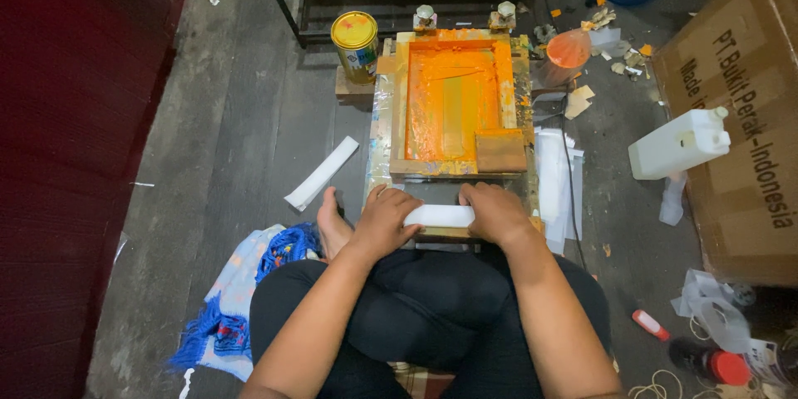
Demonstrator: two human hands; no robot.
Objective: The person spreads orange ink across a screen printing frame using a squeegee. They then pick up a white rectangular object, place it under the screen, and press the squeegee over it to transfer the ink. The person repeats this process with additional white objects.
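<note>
Dark floor (249, 116): white strip (439, 215) lies between both hands.

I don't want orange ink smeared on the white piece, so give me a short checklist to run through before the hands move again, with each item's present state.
1. Left hand on the white piece: ok, it covers one end.
2. Right hand on the other end: ok.
3. White piece apart from the wet ink: ok, it lies in front of the screen frame.
4. Squeegee parked: ok, resting in the frame's near corner.
5. Fingers free of ink: cannot tell.
6. Paint can out of the way: ok, it stands beside the frame's far corner.
</note>
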